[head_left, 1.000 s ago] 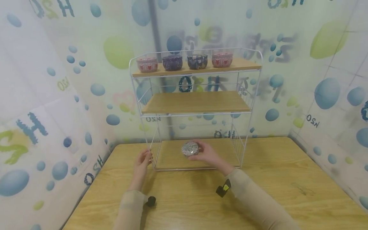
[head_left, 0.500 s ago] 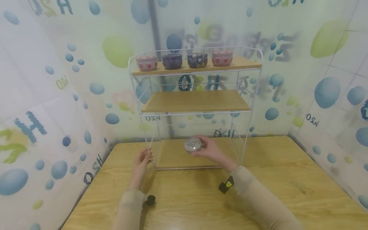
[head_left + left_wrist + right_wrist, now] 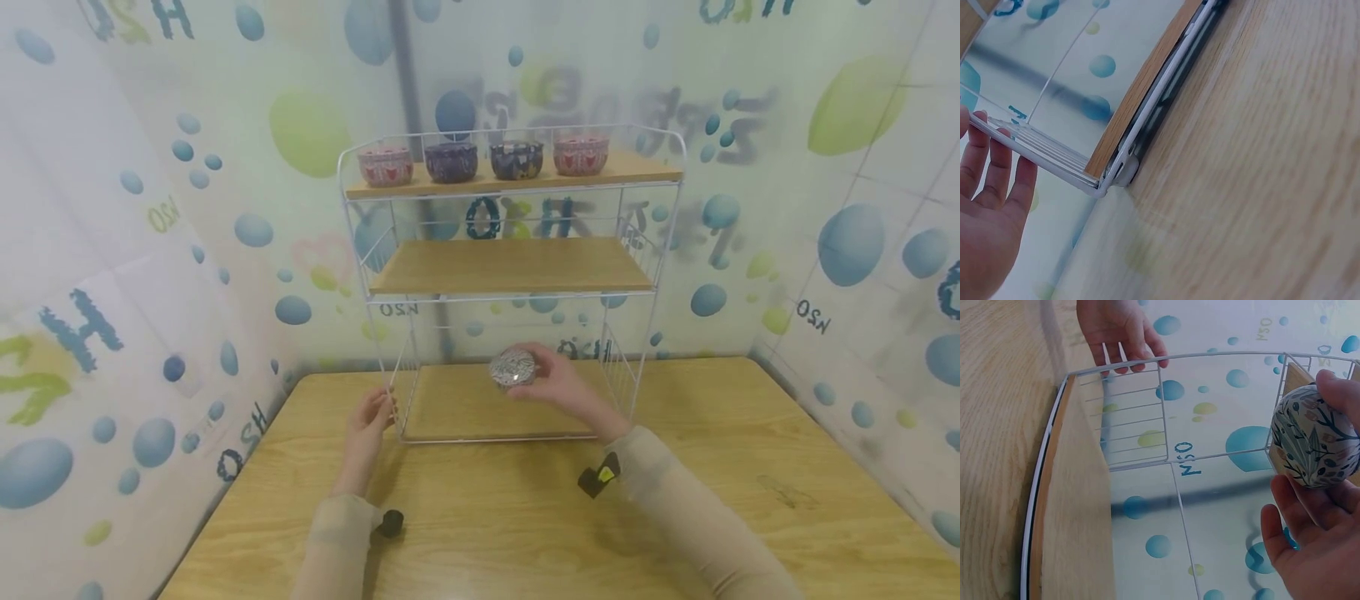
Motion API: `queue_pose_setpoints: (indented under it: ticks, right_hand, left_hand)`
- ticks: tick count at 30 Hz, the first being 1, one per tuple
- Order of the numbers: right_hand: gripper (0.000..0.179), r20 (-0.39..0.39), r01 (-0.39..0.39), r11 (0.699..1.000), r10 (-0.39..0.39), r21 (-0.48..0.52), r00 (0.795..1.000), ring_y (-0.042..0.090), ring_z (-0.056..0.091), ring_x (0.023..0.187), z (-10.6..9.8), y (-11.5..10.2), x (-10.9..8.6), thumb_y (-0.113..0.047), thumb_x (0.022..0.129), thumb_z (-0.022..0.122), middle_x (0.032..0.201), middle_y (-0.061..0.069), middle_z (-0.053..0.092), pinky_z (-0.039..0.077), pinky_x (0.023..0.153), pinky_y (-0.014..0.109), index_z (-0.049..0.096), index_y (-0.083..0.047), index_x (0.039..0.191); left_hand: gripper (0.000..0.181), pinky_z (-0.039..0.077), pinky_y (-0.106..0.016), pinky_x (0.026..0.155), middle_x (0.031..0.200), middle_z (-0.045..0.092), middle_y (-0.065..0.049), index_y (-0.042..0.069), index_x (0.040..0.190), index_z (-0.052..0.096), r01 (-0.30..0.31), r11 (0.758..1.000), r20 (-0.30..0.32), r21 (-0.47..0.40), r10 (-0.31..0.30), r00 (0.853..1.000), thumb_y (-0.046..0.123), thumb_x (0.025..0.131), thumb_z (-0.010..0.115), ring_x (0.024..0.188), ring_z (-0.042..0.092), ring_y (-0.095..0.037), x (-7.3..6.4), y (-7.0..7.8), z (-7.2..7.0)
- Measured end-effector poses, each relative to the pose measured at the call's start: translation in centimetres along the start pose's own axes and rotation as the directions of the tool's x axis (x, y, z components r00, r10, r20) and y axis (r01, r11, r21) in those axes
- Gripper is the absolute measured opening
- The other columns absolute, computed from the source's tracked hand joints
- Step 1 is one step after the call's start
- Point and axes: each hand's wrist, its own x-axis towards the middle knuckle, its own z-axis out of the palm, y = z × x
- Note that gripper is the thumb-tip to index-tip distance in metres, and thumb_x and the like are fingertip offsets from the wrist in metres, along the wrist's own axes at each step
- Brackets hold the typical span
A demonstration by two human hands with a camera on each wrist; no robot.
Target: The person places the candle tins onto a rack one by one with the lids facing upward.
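My right hand point(image 3: 558, 382) holds a small round tin point(image 3: 513, 367) over the bottom shelf of a white wire rack point(image 3: 512, 297). In the right wrist view the tin point(image 3: 1315, 434) shows a white face with dark leaves, branches and pale flowers. Its rim sits between the thumb point(image 3: 1339, 392) above and the fingers point(image 3: 1310, 503) below. At the rack's left front post, my left hand point(image 3: 371, 414) grips the white wire. The left wrist view shows that hand's fingers point(image 3: 999, 164) bent behind the post, with only the thumb's edge visible.
Several small patterned bowls stand along the top shelf point(image 3: 637, 167), among them a pink one point(image 3: 581, 156) and a dark blue one point(image 3: 452, 162). Below is the middle wooden shelf point(image 3: 510, 265). The rack stands at the back of a wooden table point(image 3: 480, 525), before a bubble-print curtain point(image 3: 750, 292).
My right hand has carried the tin a little to the right and farther back over the bottom shelf. My left hand stays on the rack's post.
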Motion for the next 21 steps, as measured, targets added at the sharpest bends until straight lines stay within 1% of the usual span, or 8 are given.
queue_pose_setpoints:
  ticks: [3,6,9,13,17,19,21]
  right_hand:
    - [0.067,-0.002,0.0,1.0,0.0,-0.019,1.0,0.032,0.056,0.115,-0.5,-0.3,0.0,-0.012,0.075,0.083,0.125,0.012,0.06,0.05,0.094,0.046,0.052,-0.007,0.134]
    - [0.068,-0.005,-0.014,0.999,0.014,-0.042,1.0,0.031,0.056,0.115,-1.0,-0.7,-0.1,-0.014,0.076,0.083,0.124,0.011,0.06,0.051,0.093,0.044,0.051,-0.008,0.135]
    - [0.066,-0.014,-0.018,0.999,0.018,-0.049,1.0,0.034,0.055,0.118,-1.3,-1.3,-0.2,-0.01,0.077,0.081,0.124,0.014,0.06,0.049,0.095,0.046,0.05,-0.006,0.135]
    - [0.064,-0.008,-0.026,0.999,0.026,-0.04,1.0,0.038,0.051,0.12,-1.5,-2.6,-0.5,-0.004,0.079,0.078,0.127,0.018,0.058,0.049,0.095,0.048,0.048,-0.002,0.136]
    - [0.066,-0.009,-0.037,0.999,0.037,-0.025,0.999,0.039,0.051,0.119,-1.8,-3.0,-0.5,-0.001,0.079,0.077,0.127,0.019,0.056,0.051,0.092,0.048,0.047,-0.001,0.137]
    - [0.067,-0.021,-0.03,0.999,0.029,-0.036,0.999,0.039,0.052,0.117,-2.1,-2.8,-0.4,-0.001,0.078,0.078,0.128,0.019,0.056,0.052,0.091,0.047,0.047,-0.002,0.137]
    - [0.067,-0.035,-0.017,0.999,0.015,-0.049,0.999,0.038,0.054,0.115,-2.4,-2.5,-0.3,-0.002,0.077,0.079,0.127,0.018,0.057,0.052,0.091,0.047,0.048,-0.003,0.137]
  left_hand:
    - [0.033,0.051,-0.027,0.092,0.115,0.06,-0.005,0.005,0.127,0.053,-0.008,1.0,-0.002,-0.004,0.008,1.0,0.024,0.101,0.054,0.111,0.054,-0.031,0.0,0.0,0.0]
    - [0.032,0.051,-0.027,0.091,0.114,0.06,-0.004,0.004,0.127,0.053,-0.015,1.0,-0.01,0.004,0.015,1.0,0.023,0.101,0.054,0.11,0.054,-0.031,0.1,-0.1,0.0]
    - [0.03,0.051,-0.027,0.092,0.113,0.061,-0.004,0.004,0.126,0.053,0.001,1.0,-0.012,0.002,-0.001,1.0,0.021,0.101,0.053,0.11,0.054,-0.03,0.1,0.0,0.0]
    - [0.029,0.05,-0.032,0.096,0.112,0.06,-0.001,0.003,0.127,0.053,0.049,0.999,0.002,-0.019,-0.049,0.999,0.016,0.102,0.052,0.109,0.054,-0.026,-0.1,0.7,0.1]
    - [0.031,0.048,-0.037,0.098,0.109,0.06,0.002,-0.002,0.13,0.05,0.07,0.997,0.014,-0.012,-0.07,0.997,0.011,0.102,0.049,0.104,0.056,-0.016,-0.6,1.9,0.2]
    - [0.031,0.048,-0.037,0.098,0.108,0.06,0.003,-0.003,0.13,0.05,0.072,0.997,0.014,-0.015,-0.072,0.997,0.01,0.102,0.049,0.102,0.056,-0.014,-0.6,2.0,0.3]
    - [0.03,0.049,-0.035,0.097,0.107,0.06,0.004,-0.002,0.129,0.051,0.075,0.997,0.009,-0.012,-0.075,0.997,0.011,0.102,0.05,0.102,0.056,-0.013,-0.5,1.8,0.2]
